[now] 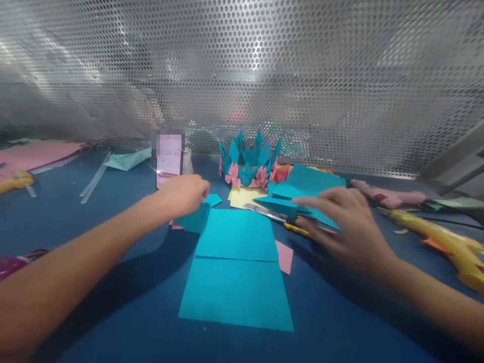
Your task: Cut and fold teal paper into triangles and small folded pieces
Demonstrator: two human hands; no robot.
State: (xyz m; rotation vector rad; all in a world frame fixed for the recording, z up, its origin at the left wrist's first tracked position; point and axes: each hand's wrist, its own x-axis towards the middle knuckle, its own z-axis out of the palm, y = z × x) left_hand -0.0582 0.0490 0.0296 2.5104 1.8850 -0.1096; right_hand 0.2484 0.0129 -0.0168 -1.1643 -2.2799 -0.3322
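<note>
Two sheets of blue paper [236, 290] lie overlapping in front of me, the upper one's lower edge running straight across. My left hand [185, 194] is closed, its fingers curled down at a smaller piece of blue paper [194, 219] left of the sheets; the fingertips are hidden. To the right, my right hand [336, 217] has its fingers apart, thumb by the dark and yellow handles of the scissors [266, 213]. Its index fingertip is at a pointed, folded blue paper [278, 204] just above the blades.
Behind the sheets stands a blue paper crown [247, 161] with pink folded pieces. A phone [169, 161] leans upright beside it. Yellow glue gun [434, 237] at right, clear glue sticks [94, 179] at left. Pink paper [285, 257] pokes out under the sheets. A perforated metal panel [242, 65] closes the back.
</note>
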